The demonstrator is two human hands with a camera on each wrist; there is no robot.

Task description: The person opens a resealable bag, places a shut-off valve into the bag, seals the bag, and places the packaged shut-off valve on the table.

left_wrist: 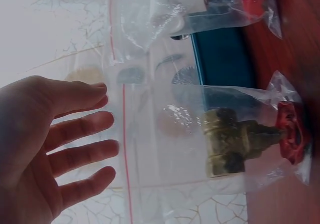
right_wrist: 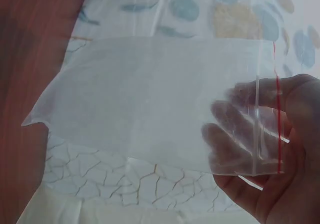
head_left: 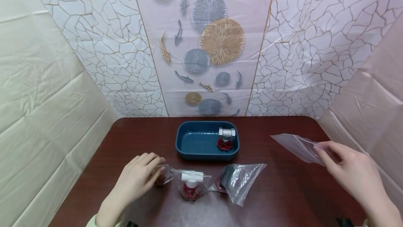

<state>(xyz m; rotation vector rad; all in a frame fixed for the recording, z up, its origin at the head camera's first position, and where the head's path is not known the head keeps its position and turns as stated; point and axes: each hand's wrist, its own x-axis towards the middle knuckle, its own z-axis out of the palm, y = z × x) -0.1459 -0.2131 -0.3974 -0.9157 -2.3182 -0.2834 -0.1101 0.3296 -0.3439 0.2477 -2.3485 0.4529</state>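
Observation:
My right hand pinches a clear zip bag with a red seal line; in the right wrist view the bag hangs flat with nothing inside. My left hand is beside a bagged brass valve with a red handwheel. Its fingers are slightly bent and apart from the bag edge in the left wrist view. To its right lies a bagged white valve with a red handwheel. Further right, another bag holds a dark item with some red, partly hidden.
A blue tray stands behind the bags. In its right side sits a silver valve with a red handwheel. The dark red table meets a patterned cloth backdrop, with pale cloth walls at both sides.

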